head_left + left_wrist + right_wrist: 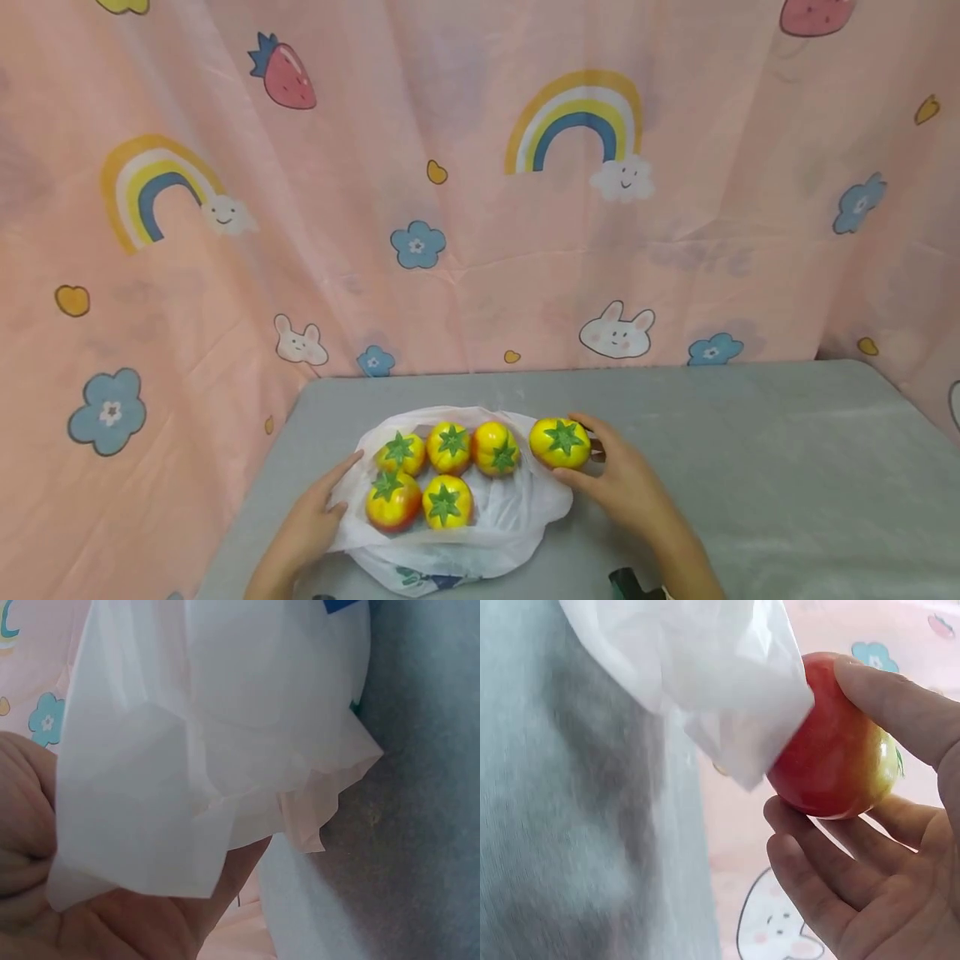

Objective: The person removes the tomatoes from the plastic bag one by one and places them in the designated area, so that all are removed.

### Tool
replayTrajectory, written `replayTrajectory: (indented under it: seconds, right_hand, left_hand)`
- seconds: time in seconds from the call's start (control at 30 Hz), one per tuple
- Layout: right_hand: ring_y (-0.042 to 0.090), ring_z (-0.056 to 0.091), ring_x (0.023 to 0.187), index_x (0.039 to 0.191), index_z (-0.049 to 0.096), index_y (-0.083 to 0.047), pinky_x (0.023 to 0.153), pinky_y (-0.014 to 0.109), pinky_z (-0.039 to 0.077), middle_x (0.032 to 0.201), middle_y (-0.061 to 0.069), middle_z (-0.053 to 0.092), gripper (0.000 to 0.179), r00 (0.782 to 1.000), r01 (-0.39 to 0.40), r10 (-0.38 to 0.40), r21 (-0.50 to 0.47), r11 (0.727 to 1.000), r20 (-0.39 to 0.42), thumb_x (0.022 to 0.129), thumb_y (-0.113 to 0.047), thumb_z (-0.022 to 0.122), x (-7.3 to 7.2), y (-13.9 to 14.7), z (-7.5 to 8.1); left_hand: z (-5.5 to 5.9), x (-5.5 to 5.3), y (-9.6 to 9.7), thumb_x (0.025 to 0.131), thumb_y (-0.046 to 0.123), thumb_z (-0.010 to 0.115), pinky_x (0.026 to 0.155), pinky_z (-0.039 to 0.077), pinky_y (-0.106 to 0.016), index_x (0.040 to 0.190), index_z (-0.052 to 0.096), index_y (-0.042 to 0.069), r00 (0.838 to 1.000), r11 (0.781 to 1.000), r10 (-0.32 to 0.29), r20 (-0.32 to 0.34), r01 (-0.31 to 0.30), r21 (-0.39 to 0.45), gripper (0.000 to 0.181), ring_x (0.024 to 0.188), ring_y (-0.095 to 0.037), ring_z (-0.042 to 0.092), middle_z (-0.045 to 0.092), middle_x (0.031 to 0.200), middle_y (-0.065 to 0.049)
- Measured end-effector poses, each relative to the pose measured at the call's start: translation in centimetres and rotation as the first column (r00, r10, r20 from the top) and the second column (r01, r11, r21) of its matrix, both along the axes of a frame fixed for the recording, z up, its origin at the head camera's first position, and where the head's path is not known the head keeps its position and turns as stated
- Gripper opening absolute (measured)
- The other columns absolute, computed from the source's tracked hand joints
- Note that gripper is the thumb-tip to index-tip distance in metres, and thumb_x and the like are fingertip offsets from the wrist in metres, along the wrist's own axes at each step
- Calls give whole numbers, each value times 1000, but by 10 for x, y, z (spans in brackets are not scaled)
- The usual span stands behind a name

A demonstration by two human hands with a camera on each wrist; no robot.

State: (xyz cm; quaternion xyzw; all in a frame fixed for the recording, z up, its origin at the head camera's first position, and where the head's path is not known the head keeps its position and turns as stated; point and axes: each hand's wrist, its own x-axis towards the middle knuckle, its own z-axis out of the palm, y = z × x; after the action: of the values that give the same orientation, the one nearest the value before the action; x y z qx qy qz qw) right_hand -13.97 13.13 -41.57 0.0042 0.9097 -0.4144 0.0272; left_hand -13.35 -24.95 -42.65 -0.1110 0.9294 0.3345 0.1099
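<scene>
A white plastic bag (517,512) lies spread wide on the table, with several yellow-and-red tomatoes (447,500) inside, green star-shaped tops showing. At the bag's left rim, my left hand (307,521) holds the plastic between thumb and fingers; in the left wrist view a flap of the bag (150,772) covers part of that hand. My right hand (626,483) grips another tomato (553,442) at the bag's right rim. From the right wrist view, this tomato (829,746) shows its red underside, thumb on one side and fingers on the other, overlapped by the bag's edge.
The grey table (750,467) extends to the right of the bag. Behind it hangs a pink curtain (480,308) printed with rainbows, rabbits and flowers. Near my right wrist, a small dark object (626,583) shows at the bottom of the head view.
</scene>
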Motion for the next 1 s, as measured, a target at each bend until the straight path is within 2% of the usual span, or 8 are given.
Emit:
replayTrajectory:
  seconds: [0.23,0.67,1.0]
  right_hand:
    - [36,58,118,151,38,-14,97,50,56,148,19,48,83,999,16,-17,-31,999,-30,84,-42,78,-5,19,-3]
    - [44,55,123,155,29,-9,97,50,56,151,28,39,92,995,89,-87,-30,996,51,86,-52,72,-12,44,-19]
    - [45,55,122,155,27,-5,101,54,52,153,31,34,90,996,73,-72,-20,997,55,89,-47,71,-13,58,-25]
  left_hand:
    - [1,2,-2,96,-1,50,111,28,-70,155,36,27,1000,1000,3,10,-3,-6,67,141,-53,33,34,158,-23]
    - [3,-1,-2,96,-1,49,111,27,-70,155,37,26,1000,1000,-10,-2,10,12,66,142,-52,32,35,158,-23]
    - [1,1,0,96,-2,48,112,26,-69,155,36,28,1000,999,-8,3,8,37,67,144,-51,29,34,159,-22]
